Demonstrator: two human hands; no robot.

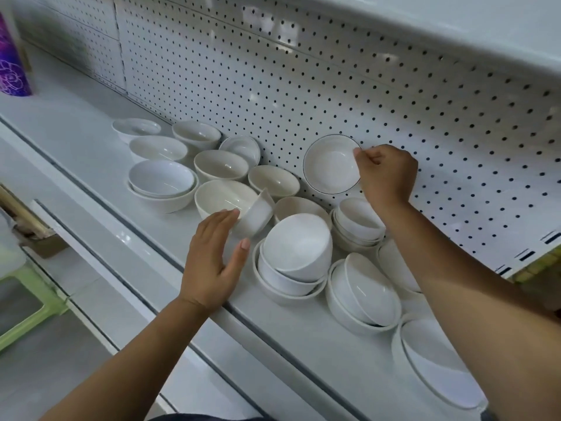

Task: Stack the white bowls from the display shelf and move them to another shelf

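Many white bowls stand on a white display shelf [100, 165], some single, some nested in short stacks. My right hand [385, 174] pinches the rim of a dark-rimmed white bowl [329, 165], held tilted up in front of the pegboard. My left hand [212, 256] hovers open with straight fingers, its fingertips touching a small bowl [258, 215] that lies tipped against a cream bowl [223, 199]. A stack of nested bowls [296, 253] sits just right of my left hand. More stacks [364, 293] lie under my right forearm.
A white pegboard back wall [303, 71] rises behind the bowls, with another shelf [455, 22] overhead. A purple flowered container [12, 59] stands far left. A lower shelf [91, 268] juts out below, and a green plastic stool [27, 305] sits at the lower left.
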